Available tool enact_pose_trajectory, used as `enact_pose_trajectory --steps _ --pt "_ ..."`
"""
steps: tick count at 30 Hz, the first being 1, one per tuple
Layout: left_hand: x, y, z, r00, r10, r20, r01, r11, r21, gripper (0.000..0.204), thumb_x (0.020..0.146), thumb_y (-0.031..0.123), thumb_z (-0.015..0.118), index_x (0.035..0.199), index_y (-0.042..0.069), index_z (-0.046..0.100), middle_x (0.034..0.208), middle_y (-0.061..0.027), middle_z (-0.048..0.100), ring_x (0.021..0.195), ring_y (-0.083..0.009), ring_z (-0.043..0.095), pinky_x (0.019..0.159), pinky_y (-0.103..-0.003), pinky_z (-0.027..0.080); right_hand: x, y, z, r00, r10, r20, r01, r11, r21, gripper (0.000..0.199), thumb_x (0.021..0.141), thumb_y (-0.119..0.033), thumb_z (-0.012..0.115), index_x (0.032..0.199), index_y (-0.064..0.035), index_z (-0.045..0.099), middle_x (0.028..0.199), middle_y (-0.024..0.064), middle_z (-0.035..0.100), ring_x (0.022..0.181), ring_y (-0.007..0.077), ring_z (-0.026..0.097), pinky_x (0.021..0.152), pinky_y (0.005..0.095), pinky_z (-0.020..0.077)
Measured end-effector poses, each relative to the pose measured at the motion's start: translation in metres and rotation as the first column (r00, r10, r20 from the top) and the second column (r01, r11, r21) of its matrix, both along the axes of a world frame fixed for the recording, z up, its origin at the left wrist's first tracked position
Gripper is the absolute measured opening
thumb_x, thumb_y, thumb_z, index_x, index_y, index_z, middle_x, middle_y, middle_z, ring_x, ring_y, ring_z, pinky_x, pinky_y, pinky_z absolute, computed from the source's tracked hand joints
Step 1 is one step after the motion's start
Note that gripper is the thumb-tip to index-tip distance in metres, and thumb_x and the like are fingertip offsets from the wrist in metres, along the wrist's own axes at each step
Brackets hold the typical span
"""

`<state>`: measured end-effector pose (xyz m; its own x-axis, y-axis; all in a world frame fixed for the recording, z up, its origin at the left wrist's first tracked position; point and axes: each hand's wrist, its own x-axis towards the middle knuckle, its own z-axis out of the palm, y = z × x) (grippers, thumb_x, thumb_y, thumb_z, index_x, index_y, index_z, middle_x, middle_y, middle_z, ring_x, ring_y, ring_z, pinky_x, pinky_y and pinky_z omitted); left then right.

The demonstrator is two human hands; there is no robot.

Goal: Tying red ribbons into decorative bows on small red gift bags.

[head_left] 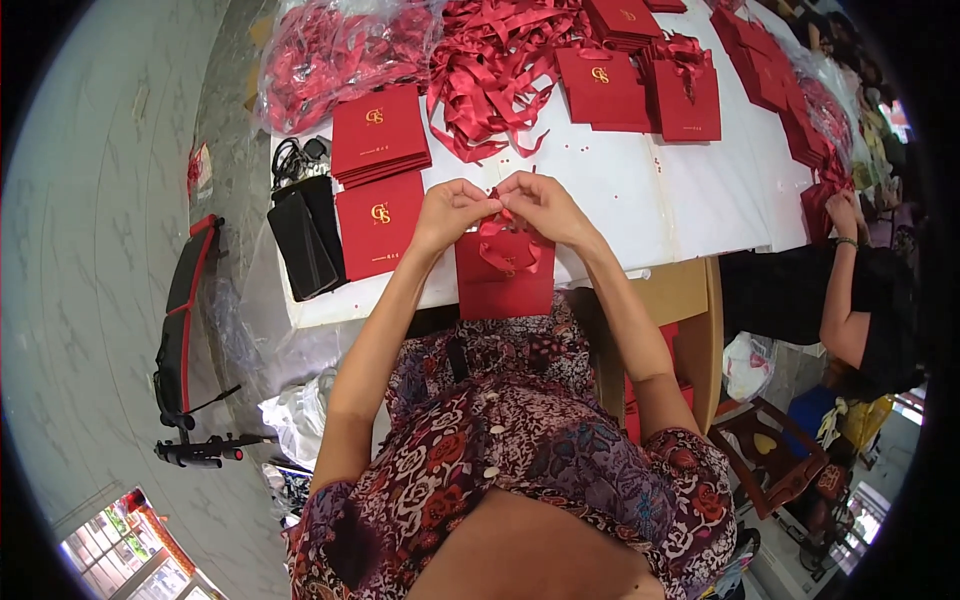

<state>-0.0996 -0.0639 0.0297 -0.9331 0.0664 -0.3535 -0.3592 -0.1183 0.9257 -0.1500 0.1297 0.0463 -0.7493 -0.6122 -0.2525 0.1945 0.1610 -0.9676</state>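
My left hand (454, 214) and my right hand (546, 208) meet over the near edge of the table, thumbs and forefingers pinched close together. Between them they grip a red satin ribbon (492, 228) that hangs at the top of a red paper gift bag (506, 290). The bag hangs partly over the table edge in front of my lap. Exactly how the ribbon runs between the fingertips is hidden. Left of my left hand lie a red bag with a gold emblem (380, 232) and a stack of similar flat bags (378, 130).
A heap of loose red ribbons (495, 75) covers the white table's (610, 200) far middle, beside a clear plastic bag of ribbons (340, 60). Finished-looking red bags (605, 90) stand at the back right. A black case (305, 240) lies at left. Another person's arm (845, 285) works at right.
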Motion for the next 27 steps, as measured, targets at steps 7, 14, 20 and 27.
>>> enact_pose_trajectory --steps 7,14,20,27 --pt "0.000 0.003 0.008 0.987 -0.125 0.099 0.125 0.992 0.004 0.015 0.089 0.016 0.074 0.086 0.003 0.068 0.075 -0.0001 0.067 0.063 -0.0026 0.056 0.054 -0.017 0.039 -0.004 0.004 0.005 0.992 0.093 0.086 -0.086 0.993 -0.080 0.018 0.100 -0.020 0.058 0.102 -0.0042 0.064 0.075 -0.0013 0.062 0.061 0.0051 0.057 0.053 0.0212 0.0472" --pt "0.012 0.010 0.007 0.992 -0.056 -0.117 0.053 0.998 -0.029 0.043 0.085 0.020 0.078 0.117 -0.001 0.057 0.107 -0.0101 0.068 0.096 -0.0128 0.063 0.087 -0.027 0.050 -0.027 0.004 -0.011 0.896 -0.437 0.074 0.443 0.877 -0.187 0.020 0.099 -0.022 0.059 0.097 -0.0031 0.066 0.073 -0.0023 0.058 0.064 0.0036 0.053 0.057 0.0200 0.0465" --pt "0.038 0.028 0.004 0.929 -0.205 -0.308 0.142 0.966 -0.215 0.056 0.083 0.001 0.072 0.133 -0.002 0.047 0.119 -0.0082 0.062 0.110 -0.0149 0.058 0.097 -0.031 0.047 -0.066 0.000 -0.041 0.769 -0.554 -0.319 0.565 0.823 -0.068 0.023 0.095 -0.020 0.061 0.094 0.0025 0.067 0.081 0.0078 0.067 0.075 0.0134 0.060 0.071 0.0292 0.0489" --pt "0.045 0.024 0.011 0.965 -0.045 -0.258 0.020 0.995 -0.097 0.054 0.080 0.001 0.074 0.129 -0.001 0.050 0.110 -0.0119 0.067 0.107 -0.0182 0.062 0.095 -0.033 0.049 -0.072 0.008 -0.055 0.749 -0.528 -0.401 0.541 0.836 -0.089 0.023 0.096 -0.020 0.060 0.101 0.0009 0.068 0.077 0.0078 0.066 0.074 0.0129 0.062 0.072 0.0286 0.0497"
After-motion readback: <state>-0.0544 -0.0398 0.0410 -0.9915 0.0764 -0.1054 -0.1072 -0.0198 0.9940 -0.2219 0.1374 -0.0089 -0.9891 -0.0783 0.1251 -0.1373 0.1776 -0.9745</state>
